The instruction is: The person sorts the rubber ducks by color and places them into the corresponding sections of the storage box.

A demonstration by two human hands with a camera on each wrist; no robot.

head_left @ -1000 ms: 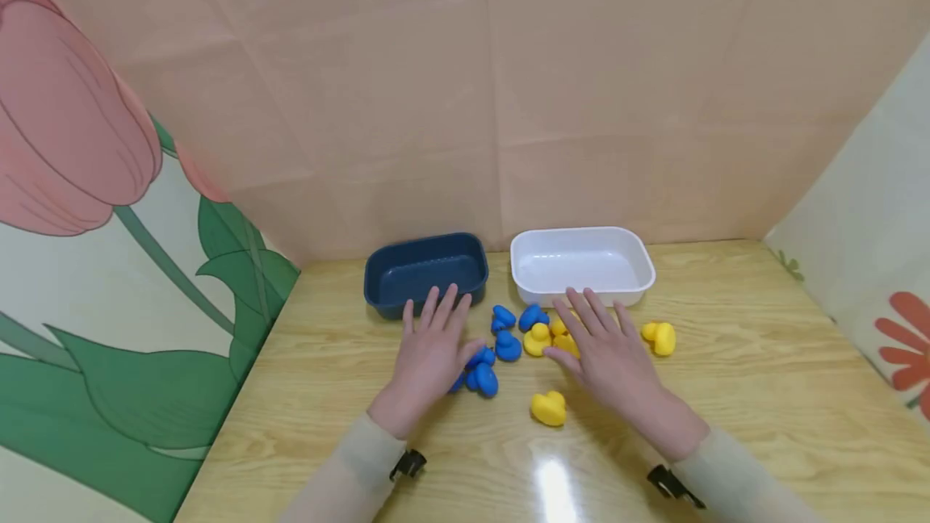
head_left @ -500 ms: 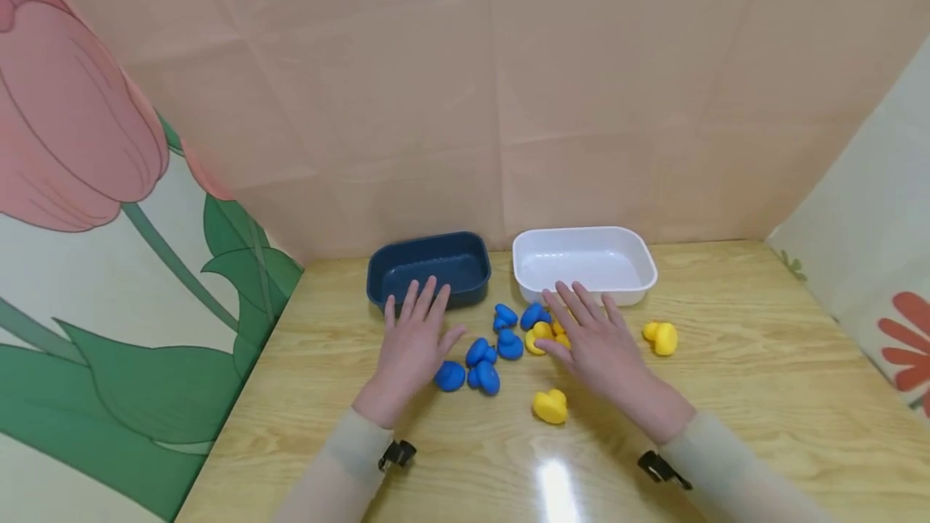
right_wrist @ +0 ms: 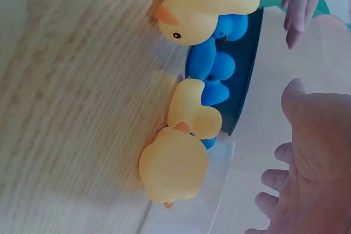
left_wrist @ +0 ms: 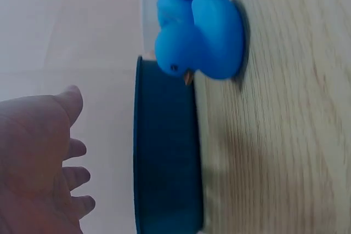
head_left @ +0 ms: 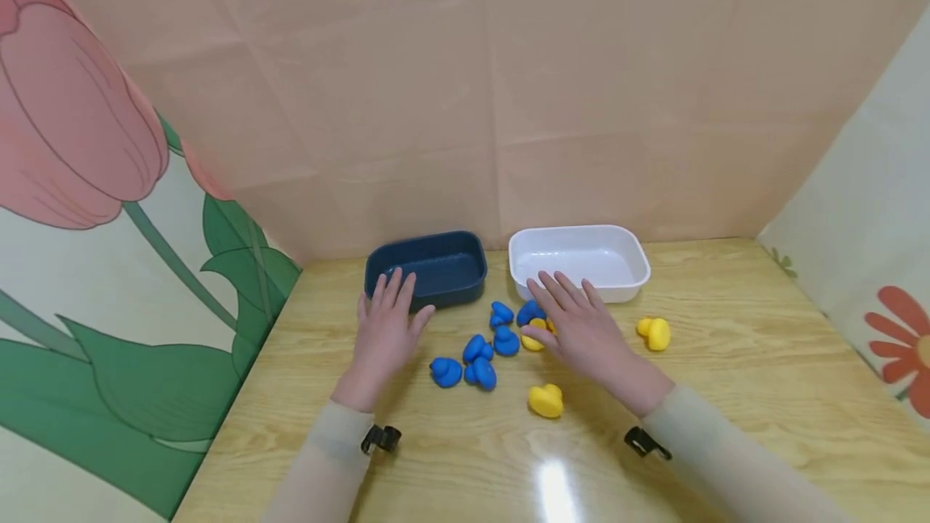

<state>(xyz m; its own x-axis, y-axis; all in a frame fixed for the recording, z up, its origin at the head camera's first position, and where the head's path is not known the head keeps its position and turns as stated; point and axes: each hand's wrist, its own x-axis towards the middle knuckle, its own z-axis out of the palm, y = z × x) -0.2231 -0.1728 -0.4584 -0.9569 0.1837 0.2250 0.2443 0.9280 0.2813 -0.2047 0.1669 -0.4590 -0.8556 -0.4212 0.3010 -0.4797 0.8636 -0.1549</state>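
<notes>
My left hand (head_left: pixel 383 335) is held palm down with fingers spread, its fingertips overlapping the near rim of the dark blue tray (head_left: pixel 465 294) in the head view. To its right lie several blue rubber ducks (head_left: pixel 481 374) in a loose group. My right hand (head_left: pixel 587 337), also flat with straight fingers, hovers over yellow rubber ducks (head_left: pixel 534 335), hiding some of them. Its fingertips overlap the front of the white tray (head_left: pixel 625 294). In the right wrist view, yellow ducks (right_wrist: pixel 174 165) lie on the table apart from the palm. Neither hand holds anything.
Both trays stand side by side at the back of the wooden table (head_left: pixel 734 361), against a pinkish cloth backdrop (head_left: pixel 378 103). One yellow duck (head_left: pixel 546 400) lies nearer the front, another yellow duck (head_left: pixel 656 333) at the right. Flower-printed panels (head_left: pixel 109 329) flank the table.
My left hand has drifted left and slightly forward, uncovering a blue duck. The right hand has shifted a little left and forward over the yellow ducks. Ducks and trays stay in place.
</notes>
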